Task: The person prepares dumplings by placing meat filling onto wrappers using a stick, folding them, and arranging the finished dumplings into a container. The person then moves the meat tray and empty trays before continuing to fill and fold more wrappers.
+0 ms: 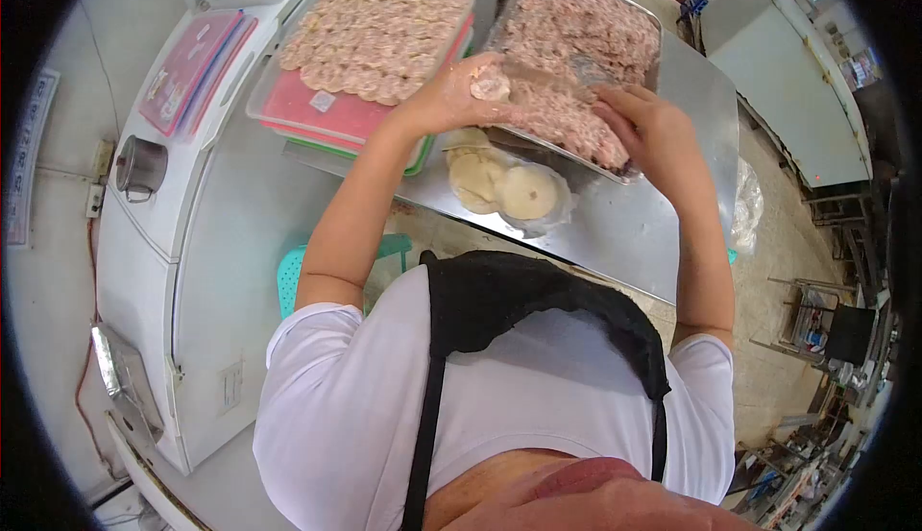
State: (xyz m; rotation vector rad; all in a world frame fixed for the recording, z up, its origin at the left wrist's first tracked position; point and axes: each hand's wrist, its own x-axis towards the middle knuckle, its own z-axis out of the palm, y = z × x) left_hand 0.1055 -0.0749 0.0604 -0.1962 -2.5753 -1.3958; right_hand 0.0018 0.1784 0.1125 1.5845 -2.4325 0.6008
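The left hand (459, 97) is cupped, palm up, and holds a round wrapper (491, 84) with a dab of pink filling on it, just over the near left corner of the metal tray (645, 14). The tray is packed with minced filling (576, 32) and rests on the steel table (634, 229). The right hand (655, 130) is at the tray's near edge, right of the left hand and close to it. Its fingers are bent together around a metal utensil (588, 72), whose tip lies on the filling just right of the held wrapper. The grip itself is blurred.

Nearer than both hands, between the forearms, a stack of wrappers (504, 183) lies on the table. To the far left a clear plastic tray (264, 99) carries rows of finished dumplings (375, 36). Left of that, a white freezer (221, 243) bears a metal cup (141, 166).
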